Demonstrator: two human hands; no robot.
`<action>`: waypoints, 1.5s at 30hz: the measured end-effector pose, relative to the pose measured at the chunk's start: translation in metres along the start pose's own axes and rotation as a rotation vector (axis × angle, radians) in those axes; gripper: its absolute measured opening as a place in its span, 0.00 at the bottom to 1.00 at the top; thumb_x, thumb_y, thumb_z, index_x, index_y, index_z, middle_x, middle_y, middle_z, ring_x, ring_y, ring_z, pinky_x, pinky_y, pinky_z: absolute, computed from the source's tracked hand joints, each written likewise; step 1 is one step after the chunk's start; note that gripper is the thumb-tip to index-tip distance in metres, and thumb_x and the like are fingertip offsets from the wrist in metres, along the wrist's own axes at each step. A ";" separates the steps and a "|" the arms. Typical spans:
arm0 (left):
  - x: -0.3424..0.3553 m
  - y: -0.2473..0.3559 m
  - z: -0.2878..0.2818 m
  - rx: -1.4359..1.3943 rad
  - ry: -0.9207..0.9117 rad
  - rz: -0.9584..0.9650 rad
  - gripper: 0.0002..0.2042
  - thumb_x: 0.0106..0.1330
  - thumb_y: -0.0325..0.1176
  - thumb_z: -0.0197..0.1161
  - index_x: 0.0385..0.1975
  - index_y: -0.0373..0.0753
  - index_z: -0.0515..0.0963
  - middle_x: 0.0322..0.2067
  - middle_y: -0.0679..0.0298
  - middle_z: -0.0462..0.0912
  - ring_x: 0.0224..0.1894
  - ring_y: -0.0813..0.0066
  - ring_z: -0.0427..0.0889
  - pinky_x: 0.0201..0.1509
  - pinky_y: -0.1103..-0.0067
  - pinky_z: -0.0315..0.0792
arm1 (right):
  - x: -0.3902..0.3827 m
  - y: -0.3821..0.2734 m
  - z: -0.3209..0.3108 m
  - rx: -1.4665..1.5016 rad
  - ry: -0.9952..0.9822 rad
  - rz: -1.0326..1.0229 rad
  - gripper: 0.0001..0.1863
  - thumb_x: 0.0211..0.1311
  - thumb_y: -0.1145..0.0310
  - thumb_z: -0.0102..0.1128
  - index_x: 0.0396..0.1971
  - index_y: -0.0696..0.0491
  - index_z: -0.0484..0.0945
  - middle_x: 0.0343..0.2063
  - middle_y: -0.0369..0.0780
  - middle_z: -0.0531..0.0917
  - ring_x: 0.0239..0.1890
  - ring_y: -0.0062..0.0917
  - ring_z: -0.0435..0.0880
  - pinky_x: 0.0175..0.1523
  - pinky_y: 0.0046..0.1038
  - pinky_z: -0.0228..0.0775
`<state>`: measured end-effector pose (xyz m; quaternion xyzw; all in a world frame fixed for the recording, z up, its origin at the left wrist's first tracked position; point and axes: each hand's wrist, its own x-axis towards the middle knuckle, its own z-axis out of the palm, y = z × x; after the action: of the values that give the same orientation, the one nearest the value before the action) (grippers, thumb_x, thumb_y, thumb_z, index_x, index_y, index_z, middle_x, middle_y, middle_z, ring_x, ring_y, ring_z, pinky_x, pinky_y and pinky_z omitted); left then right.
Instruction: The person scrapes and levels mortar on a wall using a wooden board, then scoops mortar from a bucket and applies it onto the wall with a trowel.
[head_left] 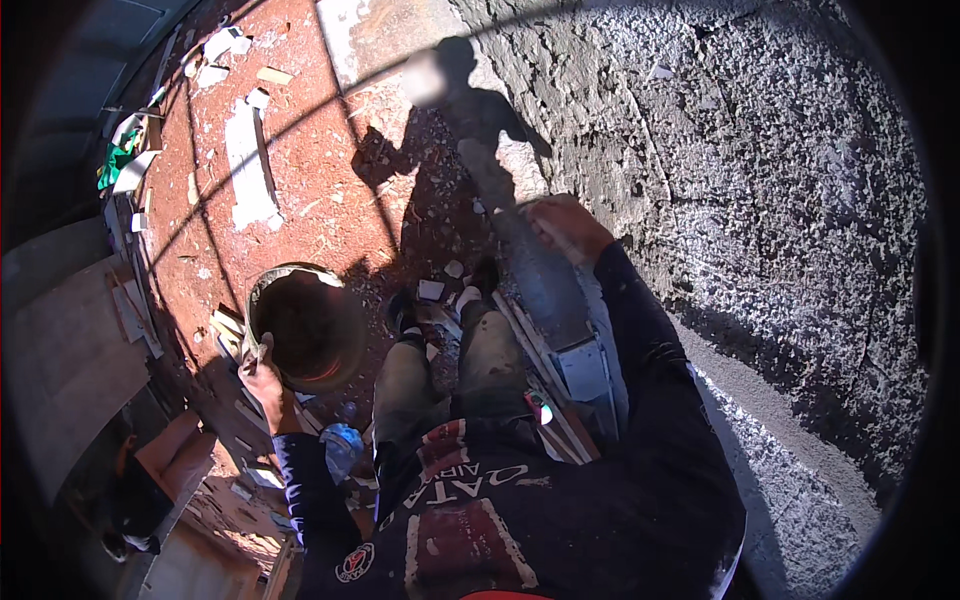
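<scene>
My left hand grips the near left rim of a round, dark-inside bucket, thumb over the edge. The bucket is tipped so that its open mouth shows; its inside is in deep shadow, and I cannot tell what it holds. My right hand is raised beside the rough grey wall, its fingers curled and somewhat blurred. A smeared grey shape shows below that hand; whether the hand holds it is unclear.
Reddish ground carries scattered debris and a pale flat strip. Long boards lie along my right leg. A blue plastic bag lies below the bucket. Wooden panels stand at left. A person's shadow falls ahead.
</scene>
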<state>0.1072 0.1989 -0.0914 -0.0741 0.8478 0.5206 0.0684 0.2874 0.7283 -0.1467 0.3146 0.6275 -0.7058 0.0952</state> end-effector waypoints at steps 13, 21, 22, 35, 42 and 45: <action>-0.011 0.078 0.042 -0.077 -0.450 0.042 0.10 0.58 0.35 0.67 0.34 0.34 0.82 0.31 0.67 0.82 0.34 0.80 0.76 0.40 0.79 0.70 | -0.258 -0.123 0.128 -1.335 0.453 -0.262 0.19 0.57 0.60 0.62 0.33 0.62 0.71 0.25 0.50 0.76 0.27 0.44 0.73 0.34 0.39 0.67; -0.008 0.161 0.098 0.198 -0.945 0.795 0.16 0.43 0.28 0.63 0.35 0.33 0.81 0.36 0.53 0.83 0.34 0.66 0.82 0.41 0.75 0.73 | -0.166 -0.052 0.252 -1.867 0.542 -0.506 0.07 0.58 0.66 0.50 0.29 0.51 0.77 0.24 0.37 0.75 0.25 0.29 0.76 0.27 0.32 0.65; -0.009 0.174 0.098 0.203 -0.958 0.806 0.16 0.43 0.28 0.63 0.35 0.33 0.81 0.36 0.53 0.83 0.34 0.66 0.82 0.41 0.75 0.73 | -0.165 -0.027 0.254 -1.893 0.598 -0.527 0.07 0.57 0.67 0.51 0.30 0.52 0.77 0.24 0.37 0.74 0.25 0.28 0.76 0.26 0.31 0.65; -0.018 0.131 0.075 -0.473 -0.913 0.552 0.05 0.56 0.22 0.62 0.32 0.31 0.81 0.37 0.68 0.79 0.37 0.84 0.75 0.40 0.84 0.67 | -0.174 -0.019 0.354 -0.529 0.471 -0.337 0.17 0.61 0.61 0.53 0.38 0.62 0.72 0.21 0.55 0.78 0.29 0.52 0.80 0.34 0.47 0.70; 0.041 0.030 0.011 -0.529 -0.430 -0.093 0.08 0.60 0.31 0.64 0.33 0.31 0.81 0.27 0.65 0.80 0.28 0.78 0.79 0.34 0.81 0.75 | -0.160 -0.032 0.330 -0.646 0.286 -0.331 0.21 0.61 0.56 0.53 0.43 0.60 0.72 0.21 0.53 0.79 0.27 0.49 0.80 0.32 0.45 0.68; 0.054 -0.025 -0.040 -0.260 -0.204 -0.016 0.05 0.60 0.30 0.63 0.30 0.35 0.80 0.25 0.69 0.78 0.27 0.83 0.74 0.36 0.83 0.69 | -0.156 -0.032 0.309 -0.447 0.043 -0.487 0.19 0.61 0.57 0.54 0.39 0.60 0.74 0.21 0.51 0.79 0.26 0.48 0.79 0.32 0.43 0.69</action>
<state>0.0581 0.1489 -0.1054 -0.0358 0.7612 0.6304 0.1479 0.2928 0.4017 -0.0278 0.1417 0.8254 -0.5460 -0.0229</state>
